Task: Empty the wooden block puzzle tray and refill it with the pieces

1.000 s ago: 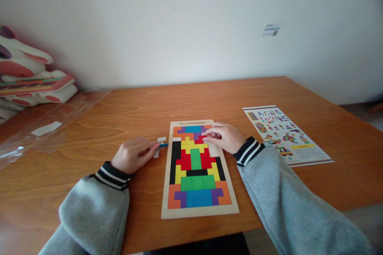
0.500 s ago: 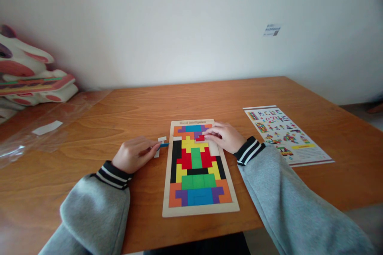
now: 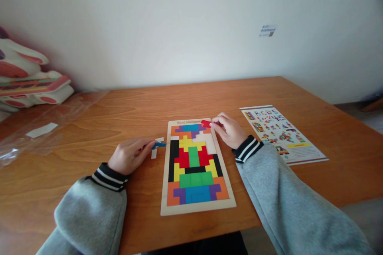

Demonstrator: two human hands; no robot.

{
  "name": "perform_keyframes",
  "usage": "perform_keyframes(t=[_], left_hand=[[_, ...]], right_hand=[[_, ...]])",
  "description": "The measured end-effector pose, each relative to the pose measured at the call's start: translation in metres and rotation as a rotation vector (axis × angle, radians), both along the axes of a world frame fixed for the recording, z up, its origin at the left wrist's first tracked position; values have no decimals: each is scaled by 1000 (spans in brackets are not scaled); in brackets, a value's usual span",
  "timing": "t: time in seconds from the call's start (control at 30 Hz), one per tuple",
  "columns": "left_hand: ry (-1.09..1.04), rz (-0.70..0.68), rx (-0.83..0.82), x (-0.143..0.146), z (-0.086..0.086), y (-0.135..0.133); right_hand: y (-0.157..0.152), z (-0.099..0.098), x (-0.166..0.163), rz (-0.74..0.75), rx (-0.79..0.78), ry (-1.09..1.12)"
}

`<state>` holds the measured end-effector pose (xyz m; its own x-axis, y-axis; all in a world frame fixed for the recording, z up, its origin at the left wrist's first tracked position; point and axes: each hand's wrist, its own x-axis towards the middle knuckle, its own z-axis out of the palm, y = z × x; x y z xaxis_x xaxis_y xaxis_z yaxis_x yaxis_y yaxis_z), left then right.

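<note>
A wooden puzzle board [image 3: 165,207] filled with coloured block pieces lies on the table in front of me. My right hand [image 3: 229,130] pinches a small red piece [image 3: 205,123] just above the board's top right corner. My left hand [image 3: 128,155] rests on the table left of the board, fingers closed on a thin blue piece [image 3: 158,145]. White pieces [image 3: 156,146] lie on the table right under that blue piece. An empty pale gap shows near the board's upper right, beside the yellow pieces.
A printed sheet of pattern pictures [image 3: 279,132] lies to the right of the board. At the far left are a clear plastic bag [image 3: 36,135] with a white label and a plush toy [image 3: 26,79] against the wall.
My right hand lifted the red piece out of the board's upper area and drew it up and back toward the top right corner. My left hand barely moved, keeping the blue piece.
</note>
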<state>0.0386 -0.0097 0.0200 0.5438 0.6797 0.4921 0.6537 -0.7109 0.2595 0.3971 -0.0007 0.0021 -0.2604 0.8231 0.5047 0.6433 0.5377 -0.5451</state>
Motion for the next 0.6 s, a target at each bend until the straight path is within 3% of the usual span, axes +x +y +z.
perform_keyframes(t=[0.1, 0.23, 0.6], left_hand=[[-15, 10, -24, 0, -1, 0], [-25, 11, -47, -1, -2, 0], [-27, 93, -63, 2, -3, -3]], right_hand=[[-1, 4, 4, 5, -123, 193], [-3, 8, 3, 124, -392, 487], [0, 12, 5, 116, -531, 604]])
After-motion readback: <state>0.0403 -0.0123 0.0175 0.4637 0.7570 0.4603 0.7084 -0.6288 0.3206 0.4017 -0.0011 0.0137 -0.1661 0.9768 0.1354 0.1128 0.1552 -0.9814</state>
